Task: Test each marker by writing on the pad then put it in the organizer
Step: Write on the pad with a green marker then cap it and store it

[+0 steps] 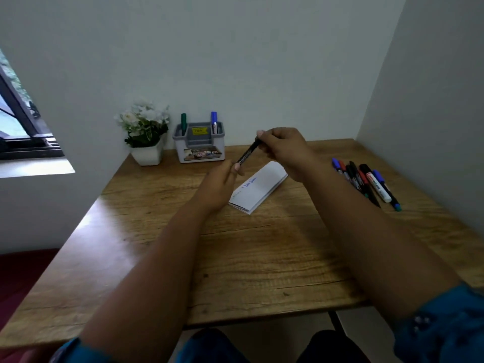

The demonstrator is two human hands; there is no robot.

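Black and slim, the marker [246, 153] hangs tilted above the pad, white print along its barrel too small to read. The right hand [281, 148] pinches its upper end, the left hand [222, 179] its lower end. The white folded pad [262, 188] lies on the grainy wooden bench [262, 258], blue writing reading "Varsha". Behind, a grey plastic organizer [199, 145] with a yellow label holds a green marker [183, 123] and a blue marker [214, 121].

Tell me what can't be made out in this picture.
- Black marker, head view: both ends hidden inside the left hand and right hand; cap state unclear.
- Faint writing on the white folded paper pad: partly behind the left hand.
- Grey plastic organizer label: too small.
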